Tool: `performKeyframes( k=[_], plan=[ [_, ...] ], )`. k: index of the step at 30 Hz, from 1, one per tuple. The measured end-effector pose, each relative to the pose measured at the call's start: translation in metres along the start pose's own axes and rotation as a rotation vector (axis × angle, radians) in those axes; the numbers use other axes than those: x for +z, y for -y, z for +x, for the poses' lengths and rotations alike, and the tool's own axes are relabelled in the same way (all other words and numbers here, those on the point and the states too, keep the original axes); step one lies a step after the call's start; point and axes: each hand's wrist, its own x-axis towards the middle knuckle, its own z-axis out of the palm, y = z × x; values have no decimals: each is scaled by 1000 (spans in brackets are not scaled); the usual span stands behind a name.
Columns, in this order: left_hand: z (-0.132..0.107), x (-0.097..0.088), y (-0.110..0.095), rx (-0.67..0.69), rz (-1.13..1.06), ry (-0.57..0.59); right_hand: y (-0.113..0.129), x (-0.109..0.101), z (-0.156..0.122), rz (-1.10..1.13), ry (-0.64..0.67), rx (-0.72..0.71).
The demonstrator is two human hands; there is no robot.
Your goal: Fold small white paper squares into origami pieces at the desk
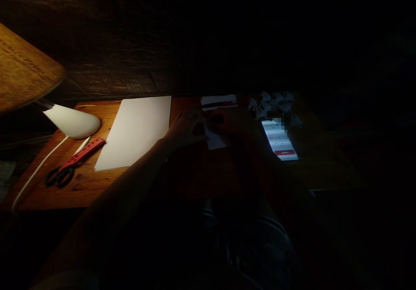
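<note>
A small white piece of paper [215, 140] is between my two hands at the middle of the table. My left hand [186, 126] has its fingers curled, with thumb and fingertips closed at the paper's left edge. My right hand [229, 123] is in deep shadow on the other side, its fingers bent in at the paper's upper right. Just behind the hands lies a stack of small white paper slips [208, 100] with a dark, red-tipped pen-like object [216, 105] across it. The fingertips themselves are dim.
Large white sheets [138, 130] lie left of my hands. Scissors with a red blade cover [81, 155] and a lamp [76, 121] with its cord stand further left. To the right are a lit phone [278, 140] and several folded paper pieces [269, 103]. A dark wall rises behind the table.
</note>
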Motion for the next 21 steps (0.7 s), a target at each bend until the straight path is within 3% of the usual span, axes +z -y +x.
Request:
performKeyframes(
  k=[8,21],
  plan=[
    [0,4,3,-22,7,-2,5,-4,-1,-50,21,60],
    [1,2,2,-12,38,7,-1,-2,1,-54,21,8]
  ],
)
